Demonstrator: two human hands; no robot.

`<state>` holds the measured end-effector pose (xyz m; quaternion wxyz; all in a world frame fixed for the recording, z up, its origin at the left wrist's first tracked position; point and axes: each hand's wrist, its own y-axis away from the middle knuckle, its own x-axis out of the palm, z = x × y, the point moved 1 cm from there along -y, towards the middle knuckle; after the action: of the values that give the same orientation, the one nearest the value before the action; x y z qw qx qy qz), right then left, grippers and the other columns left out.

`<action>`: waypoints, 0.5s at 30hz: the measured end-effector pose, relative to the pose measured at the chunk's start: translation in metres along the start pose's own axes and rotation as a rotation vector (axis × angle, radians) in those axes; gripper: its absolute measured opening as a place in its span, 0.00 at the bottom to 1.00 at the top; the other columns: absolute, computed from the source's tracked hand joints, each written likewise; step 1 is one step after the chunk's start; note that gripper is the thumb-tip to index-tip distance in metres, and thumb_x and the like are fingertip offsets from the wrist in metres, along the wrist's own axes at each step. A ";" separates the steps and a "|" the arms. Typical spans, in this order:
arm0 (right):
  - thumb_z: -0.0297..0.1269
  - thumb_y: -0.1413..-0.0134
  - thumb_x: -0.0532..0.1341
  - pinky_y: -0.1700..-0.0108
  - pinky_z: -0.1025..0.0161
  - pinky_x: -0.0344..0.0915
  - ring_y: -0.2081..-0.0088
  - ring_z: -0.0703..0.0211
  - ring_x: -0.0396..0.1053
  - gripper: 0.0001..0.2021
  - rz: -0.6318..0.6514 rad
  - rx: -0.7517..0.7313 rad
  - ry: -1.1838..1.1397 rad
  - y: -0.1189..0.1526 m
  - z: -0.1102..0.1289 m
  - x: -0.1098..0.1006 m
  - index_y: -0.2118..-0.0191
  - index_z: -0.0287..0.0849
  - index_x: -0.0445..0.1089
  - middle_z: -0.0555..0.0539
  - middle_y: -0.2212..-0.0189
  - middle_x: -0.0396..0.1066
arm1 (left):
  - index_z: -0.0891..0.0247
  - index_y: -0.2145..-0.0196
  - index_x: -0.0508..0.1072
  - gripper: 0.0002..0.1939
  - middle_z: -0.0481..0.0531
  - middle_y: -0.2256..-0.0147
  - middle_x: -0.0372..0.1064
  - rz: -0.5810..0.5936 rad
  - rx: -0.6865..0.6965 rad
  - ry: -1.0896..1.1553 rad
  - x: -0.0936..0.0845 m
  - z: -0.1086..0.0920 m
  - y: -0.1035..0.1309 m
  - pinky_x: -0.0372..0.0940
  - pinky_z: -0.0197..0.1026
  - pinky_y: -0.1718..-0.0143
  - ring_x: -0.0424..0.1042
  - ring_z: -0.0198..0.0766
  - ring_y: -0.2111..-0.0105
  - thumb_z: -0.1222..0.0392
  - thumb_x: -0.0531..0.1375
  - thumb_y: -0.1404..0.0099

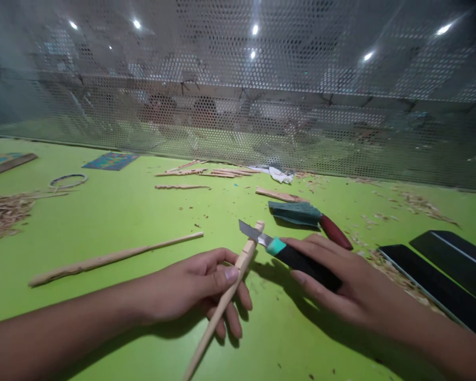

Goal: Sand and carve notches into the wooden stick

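My left hand [218,286] is closed around a pale wooden stick [224,304], thumb on top and fingers beneath. The stick slants from the bottom edge up to its squared, notched far end. In my right hand [341,275] is a utility knife [301,259] with a black handle and a teal collar. Its blade lies across the stick near the far end and appears to touch it. To the left, a longer carved stick [115,259] rests on the green table [150,344]. Beyond the knife lies a red-handled tool [335,231] with its blade wrapped in dark green material.
A perforated metal screen [222,106] stands along the back edge. Several carved sticks [182,187] and a white crumpled tissue [281,175] lie near it. Wood shavings [3,214] are heaped at left. Two dark flat objects [428,286] lie at right, and a ring [68,181] at far left.
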<state>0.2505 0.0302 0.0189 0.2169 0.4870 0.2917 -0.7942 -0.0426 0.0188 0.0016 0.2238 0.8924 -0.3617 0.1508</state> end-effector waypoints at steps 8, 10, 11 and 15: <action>0.34 0.31 0.57 0.56 0.56 0.76 0.57 0.50 0.79 0.25 0.062 -0.061 -0.061 0.000 0.011 0.003 0.31 0.49 0.63 0.41 0.56 0.79 | 0.61 0.50 0.67 0.21 0.55 0.59 0.77 -0.017 0.020 -0.028 -0.003 0.006 -0.002 0.74 0.42 0.60 0.82 0.39 0.66 0.45 0.66 0.29; 0.34 0.31 0.57 0.59 0.57 0.76 0.60 0.51 0.78 0.24 0.059 -0.074 -0.063 0.000 0.011 0.004 0.32 0.48 0.64 0.41 0.56 0.79 | 0.61 0.49 0.67 0.22 0.54 0.59 0.77 -0.001 0.023 -0.042 -0.003 0.006 -0.001 0.74 0.43 0.60 0.82 0.39 0.66 0.44 0.66 0.29; 0.35 0.30 0.57 0.60 0.58 0.75 0.60 0.51 0.78 0.24 0.057 -0.080 -0.059 0.000 0.011 0.004 0.32 0.48 0.64 0.41 0.56 0.79 | 0.61 0.49 0.67 0.22 0.54 0.59 0.77 0.001 0.022 -0.047 -0.003 0.006 -0.001 0.74 0.43 0.60 0.82 0.39 0.66 0.44 0.66 0.29; 0.36 0.30 0.58 0.60 0.57 0.75 0.61 0.51 0.78 0.22 0.045 -0.080 -0.036 0.002 0.009 0.005 0.33 0.47 0.66 0.40 0.55 0.79 | 0.61 0.49 0.68 0.23 0.53 0.60 0.77 -0.009 0.005 -0.044 -0.002 0.006 0.001 0.74 0.43 0.60 0.82 0.39 0.66 0.43 0.67 0.30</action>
<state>0.2436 0.0228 0.0173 0.2595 0.4700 0.3082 -0.7853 -0.0436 0.0165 -0.0039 0.2141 0.8976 -0.3622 0.1312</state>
